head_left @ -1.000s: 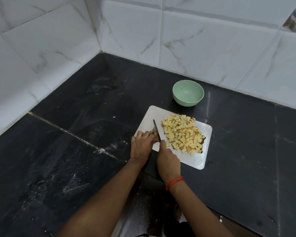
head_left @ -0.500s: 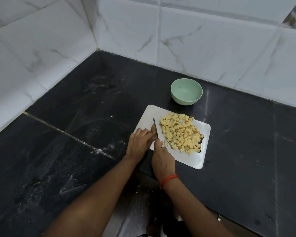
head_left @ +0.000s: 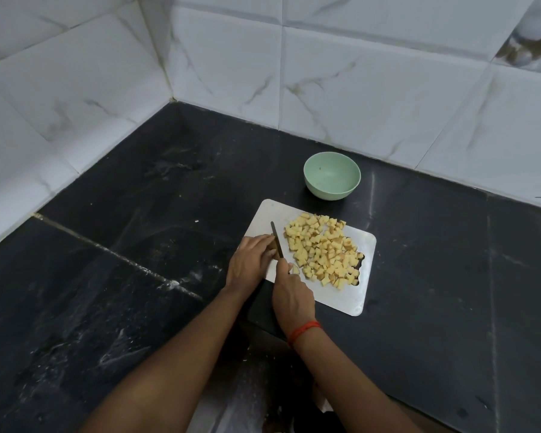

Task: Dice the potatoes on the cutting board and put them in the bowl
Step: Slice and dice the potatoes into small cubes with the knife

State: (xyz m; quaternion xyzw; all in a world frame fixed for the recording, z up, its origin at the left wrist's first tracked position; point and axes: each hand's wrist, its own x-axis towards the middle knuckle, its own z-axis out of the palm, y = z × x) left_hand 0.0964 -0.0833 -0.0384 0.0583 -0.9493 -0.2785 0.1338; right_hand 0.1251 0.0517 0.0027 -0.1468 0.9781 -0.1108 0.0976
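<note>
Head view: pale yellow potato cubes [head_left: 322, 251], some edged with reddish skin, lie heaped on the white cutting board [head_left: 341, 298], short of the green bowl [head_left: 328, 192]. The right hand [head_left: 292, 295] grips the knife [head_left: 276, 240]. The left hand [head_left: 252, 259] curls beside the blade, and I cannot tell whether it holds anything.

A matt pale cutting board [head_left: 364, 295] lies on dull black stone counter [head_left: 434, 276] beneath glossy marbled tiles [head_left: 356, 89].
</note>
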